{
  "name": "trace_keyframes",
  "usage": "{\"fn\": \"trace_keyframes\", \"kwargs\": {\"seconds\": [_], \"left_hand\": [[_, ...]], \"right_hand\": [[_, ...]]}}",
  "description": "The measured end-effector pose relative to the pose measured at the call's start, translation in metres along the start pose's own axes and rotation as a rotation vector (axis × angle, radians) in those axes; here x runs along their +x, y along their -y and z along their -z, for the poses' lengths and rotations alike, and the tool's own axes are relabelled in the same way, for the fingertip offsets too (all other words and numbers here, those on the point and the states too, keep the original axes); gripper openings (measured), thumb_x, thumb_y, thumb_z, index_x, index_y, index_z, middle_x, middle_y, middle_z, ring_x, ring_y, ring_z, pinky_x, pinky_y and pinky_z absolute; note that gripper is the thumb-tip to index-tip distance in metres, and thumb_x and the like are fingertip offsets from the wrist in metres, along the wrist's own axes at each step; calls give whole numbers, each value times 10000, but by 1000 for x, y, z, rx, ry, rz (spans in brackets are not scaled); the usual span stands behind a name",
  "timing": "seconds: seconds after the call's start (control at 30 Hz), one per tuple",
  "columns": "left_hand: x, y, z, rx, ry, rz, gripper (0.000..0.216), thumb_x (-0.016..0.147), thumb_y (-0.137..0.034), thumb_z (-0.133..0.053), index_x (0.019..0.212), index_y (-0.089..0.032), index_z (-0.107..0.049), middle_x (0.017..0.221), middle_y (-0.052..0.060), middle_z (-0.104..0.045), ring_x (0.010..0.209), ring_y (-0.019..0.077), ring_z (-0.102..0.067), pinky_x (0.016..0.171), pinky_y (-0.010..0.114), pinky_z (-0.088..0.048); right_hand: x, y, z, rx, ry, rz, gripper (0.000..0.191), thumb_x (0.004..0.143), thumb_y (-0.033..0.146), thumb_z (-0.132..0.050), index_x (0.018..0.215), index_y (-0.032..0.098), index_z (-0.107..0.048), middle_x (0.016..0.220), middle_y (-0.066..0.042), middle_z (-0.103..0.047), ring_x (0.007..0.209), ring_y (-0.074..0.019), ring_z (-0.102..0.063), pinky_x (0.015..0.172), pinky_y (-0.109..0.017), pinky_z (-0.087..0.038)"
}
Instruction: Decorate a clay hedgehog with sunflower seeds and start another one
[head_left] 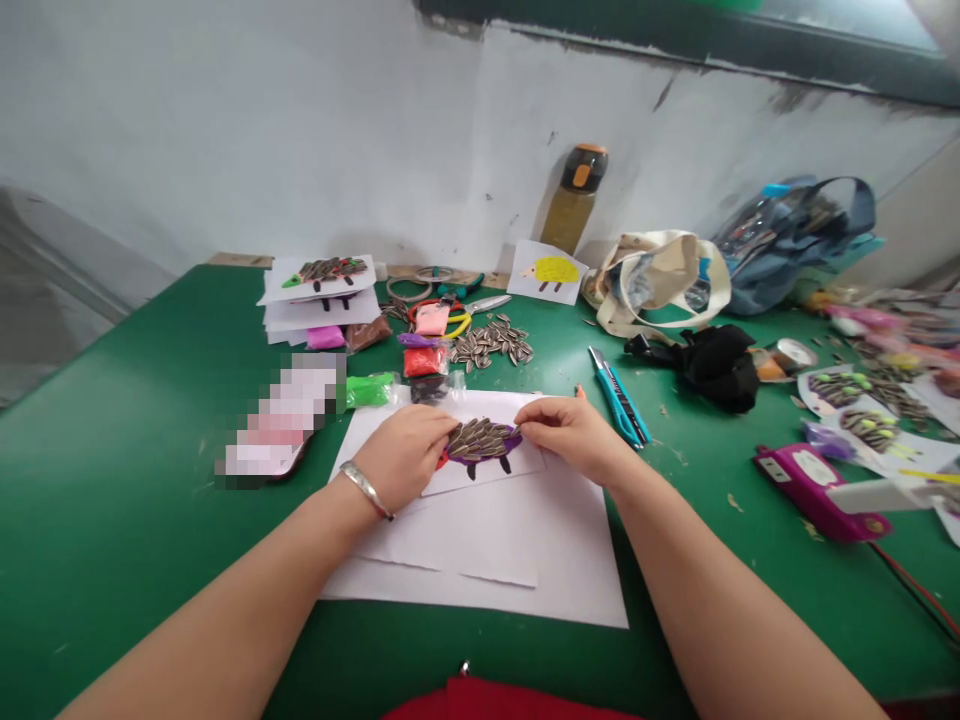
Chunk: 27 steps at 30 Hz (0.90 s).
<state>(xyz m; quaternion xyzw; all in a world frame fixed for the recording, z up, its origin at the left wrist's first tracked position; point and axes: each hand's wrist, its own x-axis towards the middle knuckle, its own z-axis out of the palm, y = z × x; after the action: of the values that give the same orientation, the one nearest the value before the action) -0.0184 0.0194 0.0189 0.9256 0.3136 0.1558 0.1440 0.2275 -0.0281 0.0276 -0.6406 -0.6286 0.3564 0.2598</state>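
Observation:
A paper hedgehog picture [480, 445] lies on stacked white sheets [495, 555]. Its body is purple with dark feet and a bit of red at the left end, and overlapping striped sunflower seeds [480, 438] cover most of it. My left hand [401, 450], with a silver bracelet on the wrist, rests over the picture's left end; its fingers are bent together, fingertips at the seeds, and whatever they grip is hidden. At the purple right end, my right hand [562, 430] is closed in a pinch on a sunflower seed [515, 432].
Behind the sheets lie loose sunflower seeds [491, 343], scissors [480, 305] and a red clay packet [424, 361]. A blue utility knife [619, 398] is right of the paper, a pixelated phone-like object [281, 415] left. Farther right sit a magenta glue gun [821, 490] and a black bundle [712, 365].

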Motion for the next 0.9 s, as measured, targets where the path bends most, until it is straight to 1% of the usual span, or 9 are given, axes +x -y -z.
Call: {"fn": "trace_keyframes", "kwargs": {"seconds": [0.1,0.3,0.57,0.67,0.83,0.9], "left_hand": [[0,3,-1,12,-15,-20,294,902,-108,-417,1036,-109,-678,1013,109,-713,932,233,-624,887,384,-489],[0,2,-1,23,-11,-8,317,903,-107,-391,1035,-128,-678,1020,101,-717,937,222,-627,887,379,-498],[0,2,-1,18,-6,7,306,905,-116,-402,1037,-158,-674,1023,85,-716,952,212,-627,902,367,-492],[0,1,-1,10,-4,11,304,906,-114,-403,1037,-158,-674,1021,86,-714,947,211,-626,900,366,-490],[0,0,0,14,11,15,301,904,-99,-403,1035,-144,-671,1012,90,-708,932,214,-617,892,363,-484],[0,0,0,14,16,16,299,906,-97,-403,1032,-139,-670,999,92,-706,928,218,-614,880,363,-486]], "right_hand": [[-3,3,2,-29,26,-3,163,791,254,-537,835,260,-694,573,83,-577,662,-139,-607,1095,-530,200],[-3,5,0,-106,36,5,123,798,241,-534,777,244,-656,582,81,-593,642,-131,-599,1100,-550,171],[-4,6,-4,-160,-6,11,139,800,229,-531,741,251,-655,596,57,-632,649,-156,-603,1104,-592,116],[-4,6,-5,-177,-18,15,141,805,229,-531,740,253,-653,584,59,-621,649,-156,-604,1114,-595,54],[-5,7,-7,-220,-30,20,161,817,245,-511,746,254,-655,592,58,-618,650,-148,-599,1102,-551,-133],[-5,6,-9,-256,-46,44,170,821,244,-504,751,253,-659,606,53,-624,663,-150,-599,1082,-531,-187]]}}
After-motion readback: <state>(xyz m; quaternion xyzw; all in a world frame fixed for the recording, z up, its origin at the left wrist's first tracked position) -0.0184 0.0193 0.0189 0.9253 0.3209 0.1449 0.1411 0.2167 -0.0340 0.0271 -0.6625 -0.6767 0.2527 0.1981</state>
